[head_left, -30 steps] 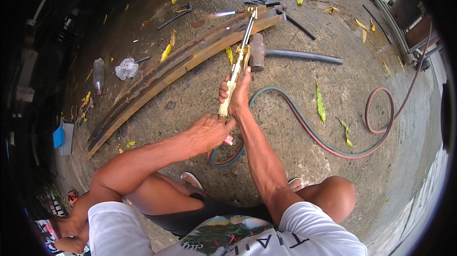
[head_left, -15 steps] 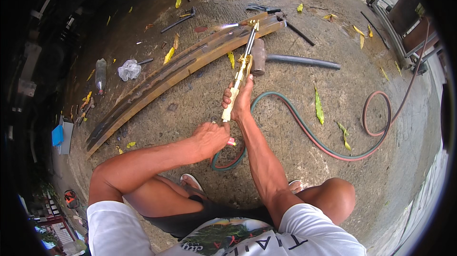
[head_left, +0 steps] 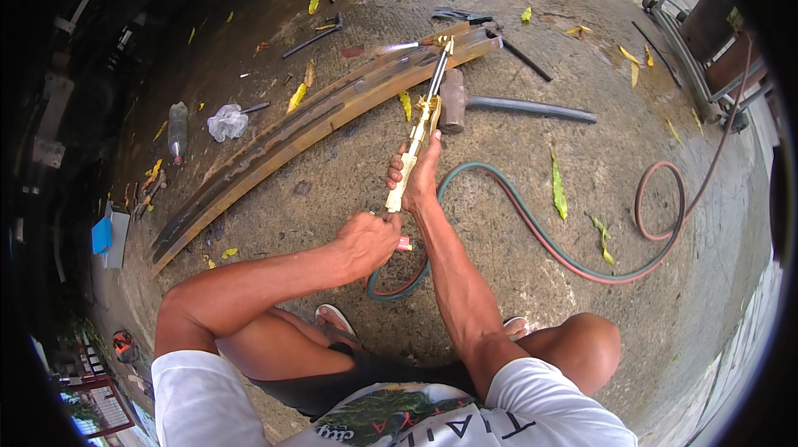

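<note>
My right hand (head_left: 418, 169) is wrapped round the pale grip of a brass cutting torch (head_left: 431, 102). My left hand (head_left: 370, 239) has its fingers closed on the torch's rear end, at the valves and hose fittings. A bluish-white flame (head_left: 401, 46) points left from the head, over the far end of a long, curved, rusty steel beam (head_left: 316, 115) on the concrete. Right of the torch lies a sledgehammer (head_left: 451, 102), its handle pointing right. Green and red hoses (head_left: 515, 189) snake rightward from the rear of the torch. A small pink object (head_left: 404, 244) shows beside my left hand.
A plastic bottle (head_left: 178, 133), crumpled bag (head_left: 226, 121), bent bar (head_left: 303, 42), black rod (head_left: 526, 59) and fallen leaves lie about. A blue-and-grey box (head_left: 106, 238) is at left, a wheeled metal cart (head_left: 706, 40) at upper right. My sandalled feet are below my hands.
The torch and both hands have shifted slightly down in the view and a little right, then held nearly still. Another person's arms at the lower-left edge are no longer visible.
</note>
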Tool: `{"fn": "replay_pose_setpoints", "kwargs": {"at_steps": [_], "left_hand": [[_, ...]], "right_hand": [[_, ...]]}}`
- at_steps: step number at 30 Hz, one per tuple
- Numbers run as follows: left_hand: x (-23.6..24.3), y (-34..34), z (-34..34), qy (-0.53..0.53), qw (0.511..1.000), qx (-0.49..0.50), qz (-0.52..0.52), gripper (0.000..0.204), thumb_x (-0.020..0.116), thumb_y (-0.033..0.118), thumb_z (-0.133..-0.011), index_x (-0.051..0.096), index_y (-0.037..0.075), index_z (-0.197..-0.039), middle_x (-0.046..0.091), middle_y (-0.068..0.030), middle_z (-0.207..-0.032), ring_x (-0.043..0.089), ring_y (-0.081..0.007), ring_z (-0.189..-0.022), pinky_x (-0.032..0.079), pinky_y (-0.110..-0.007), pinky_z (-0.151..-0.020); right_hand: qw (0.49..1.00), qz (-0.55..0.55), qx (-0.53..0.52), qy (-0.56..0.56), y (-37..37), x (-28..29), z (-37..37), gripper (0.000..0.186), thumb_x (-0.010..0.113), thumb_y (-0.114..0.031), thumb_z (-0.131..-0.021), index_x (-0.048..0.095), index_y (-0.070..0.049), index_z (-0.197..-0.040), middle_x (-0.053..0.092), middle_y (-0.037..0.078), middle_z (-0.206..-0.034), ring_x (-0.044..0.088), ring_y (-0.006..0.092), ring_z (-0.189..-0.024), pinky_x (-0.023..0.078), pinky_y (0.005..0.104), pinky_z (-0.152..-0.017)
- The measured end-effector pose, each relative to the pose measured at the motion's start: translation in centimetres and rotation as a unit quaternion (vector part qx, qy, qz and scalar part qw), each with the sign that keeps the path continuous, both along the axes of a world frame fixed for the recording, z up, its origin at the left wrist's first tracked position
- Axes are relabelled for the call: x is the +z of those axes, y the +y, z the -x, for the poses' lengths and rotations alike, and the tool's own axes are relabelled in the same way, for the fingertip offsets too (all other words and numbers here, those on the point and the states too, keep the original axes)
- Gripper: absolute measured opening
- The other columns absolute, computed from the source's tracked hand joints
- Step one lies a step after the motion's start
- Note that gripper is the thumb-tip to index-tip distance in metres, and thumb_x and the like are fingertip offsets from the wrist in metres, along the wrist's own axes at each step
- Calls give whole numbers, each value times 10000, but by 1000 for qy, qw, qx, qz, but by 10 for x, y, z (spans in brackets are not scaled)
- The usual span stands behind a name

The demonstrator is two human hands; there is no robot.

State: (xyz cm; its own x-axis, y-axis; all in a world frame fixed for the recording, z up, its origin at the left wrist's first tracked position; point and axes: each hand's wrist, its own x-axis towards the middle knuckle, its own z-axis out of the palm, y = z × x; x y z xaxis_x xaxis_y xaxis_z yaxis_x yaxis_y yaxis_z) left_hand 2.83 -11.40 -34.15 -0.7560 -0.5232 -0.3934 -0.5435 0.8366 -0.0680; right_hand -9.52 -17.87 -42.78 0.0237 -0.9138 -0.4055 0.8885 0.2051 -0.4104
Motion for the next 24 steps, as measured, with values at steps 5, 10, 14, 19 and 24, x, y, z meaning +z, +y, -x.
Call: {"fn": "replay_pose_setpoints", "kwargs": {"at_steps": [5, 10, 14, 19, 24], "left_hand": [[22, -11, 14, 24, 994, 81, -73, 379, 578, 306, -917, 682, -25, -764, 663, -184, -630, 700, -324, -620, 548, -421, -559], [26, -57, 39, 186, 959, 211, -26, 494, 539, 379, -953, 683, -40, -734, 633, -240, -620, 681, -417, -664, 543, -471, -621], [-12, -116, 52, 330, 877, 346, -48, 458, 526, 374, -980, 624, -62, -879, 631, -266, -683, 661, -444, -682, 512, -499, -628], [-38, -140, 67, 395, 825, 395, -87, 460, 523, 388, -989, 592, -62, -928, 638, -278, -782, 651, -427, -745, 478, -515, -689], [-43, -144, 66, 384, 824, 410, -68, 457, 527, 394, -983, 590, -56, -929, 643, -273, -804, 638, -435, -783, 473, -506, -727]], "right_hand": [[1000, -2, 3, 16, 1, 0, 2, 721, 244, -822, -874, 411, -120, -881, 377, -16, -577, 380, 124, -427, 348, 288, -379], [994, -22, -86, 68, -5, -2, -6, 698, 214, -774, -914, 443, -116, -912, 404, -7, -569, 416, 144, -422, 380, 298, -381], [995, 6, -4, 104, 8, -6, -11, 713, 182, -764, -923, 468, -111, -901, 404, -2, -546, 422, 138, -413, 376, 287, -369], [994, -33, 6, 103, 2, -15, -13, 719, 151, -772, -916, 443, -119, -835, 396, -1, -528, 406, 129, -390, 365, 282, -351], [995, -32, 13, 94, 2, -19, -12, 680, 166, -738, -940, 423, -114, -859, 406, 3, -536, 408, 129, -391, 365, 293, -346]]}}
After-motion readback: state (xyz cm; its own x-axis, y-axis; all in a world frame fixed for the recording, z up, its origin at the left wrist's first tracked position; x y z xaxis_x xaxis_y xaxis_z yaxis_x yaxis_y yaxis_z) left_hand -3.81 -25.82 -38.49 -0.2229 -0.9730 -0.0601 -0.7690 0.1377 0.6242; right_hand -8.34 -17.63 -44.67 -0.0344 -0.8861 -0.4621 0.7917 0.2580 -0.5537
